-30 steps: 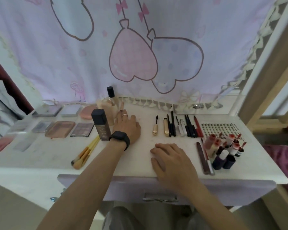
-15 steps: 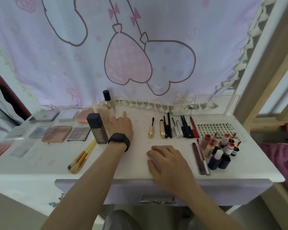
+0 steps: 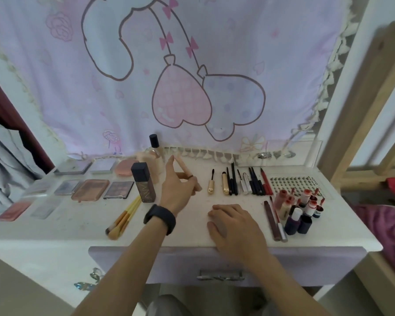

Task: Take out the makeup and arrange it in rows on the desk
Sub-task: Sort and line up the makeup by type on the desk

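On the white desk, my left hand, with a black wristband, grips a slim peach tube and holds it tilted above the desk, just right of a dark foundation bottle. My right hand rests flat near the front edge, holding nothing. Palettes lie in rows at the left. Yellow-handled brushes lie in front of the bottle. A row of mascaras and pencils lies right of centre, and lip products cluster further right.
A clear bottle with a black cap stands at the back by the pink curtain. A lash tray lies at the back right. A wooden frame rises at the right. A drawer handle sits under the desk edge.
My left hand has risen off the desk with the peach tube in its fingers. My right hand has stayed flat in place. The view has tilted upward.
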Demonstrator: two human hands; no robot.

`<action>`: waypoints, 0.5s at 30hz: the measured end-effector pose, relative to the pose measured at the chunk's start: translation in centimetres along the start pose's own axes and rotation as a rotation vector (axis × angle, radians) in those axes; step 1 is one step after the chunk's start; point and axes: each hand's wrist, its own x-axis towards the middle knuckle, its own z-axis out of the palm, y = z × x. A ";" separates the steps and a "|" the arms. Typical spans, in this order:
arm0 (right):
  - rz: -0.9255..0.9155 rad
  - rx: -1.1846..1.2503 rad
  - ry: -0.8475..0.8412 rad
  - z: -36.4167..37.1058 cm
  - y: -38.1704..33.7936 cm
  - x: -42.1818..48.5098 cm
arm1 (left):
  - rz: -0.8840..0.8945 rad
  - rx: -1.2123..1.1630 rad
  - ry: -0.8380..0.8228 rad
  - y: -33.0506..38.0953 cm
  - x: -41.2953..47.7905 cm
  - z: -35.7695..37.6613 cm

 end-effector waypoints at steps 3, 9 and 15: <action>0.018 0.015 -0.023 -0.6 -0.2 -0.2 | -0.031 -0.287 -0.064 0.3 -2.8 -0.7; 0.095 0.210 0.048 -1.4 -0.9 -0.4 | -0.026 -0.423 -0.029 -0.8 -6.2 -2.1; 0.224 0.489 0.169 -1.2 -2.5 -1.5 | -0.022 -0.263 0.018 -1.9 -7.9 -2.6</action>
